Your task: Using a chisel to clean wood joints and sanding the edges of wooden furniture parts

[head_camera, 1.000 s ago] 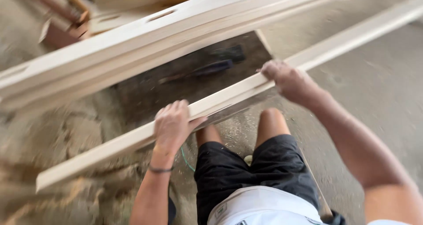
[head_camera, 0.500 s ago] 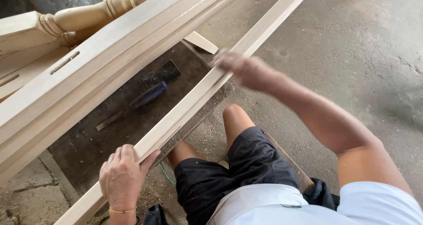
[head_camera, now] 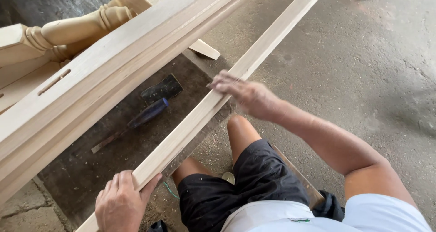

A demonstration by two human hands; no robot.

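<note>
1. The left hand (head_camera: 121, 205) is clamped around the near end of a long pale wooden strip (head_camera: 218, 100), fingers curled over its top face and thumb pressed against the side. Half a second ago it held the same end in much the same grip; it now sits a little further right in the head view.
2. The right hand (head_camera: 245, 93) lies flat on the strip further along, fingers stretched out and pressed together on the wood, blurred by motion. It rests at about the same part of the strip as in the earlier frame.
3. The strip runs diagonally from the lower left, across the person's bare knees and black shorts (head_camera: 245, 186), up to the top edge of the view. Its slant matches the earlier frame; a full second ago it lay much flatter across the view.
4. To its left, a blue-handled chisel (head_camera: 141, 120) and a dark block (head_camera: 161, 89) lie on the dusty dark bench (head_camera: 91, 168), apart from the strip.
5. Beyond them are stacked pale timber rails (head_camera: 113, 73), one with a cut slot, and a turned wooden post (head_camera: 77, 27) behind.
6. Grey concrete floor (head_camera: 363, 68) fills the right side.
</note>
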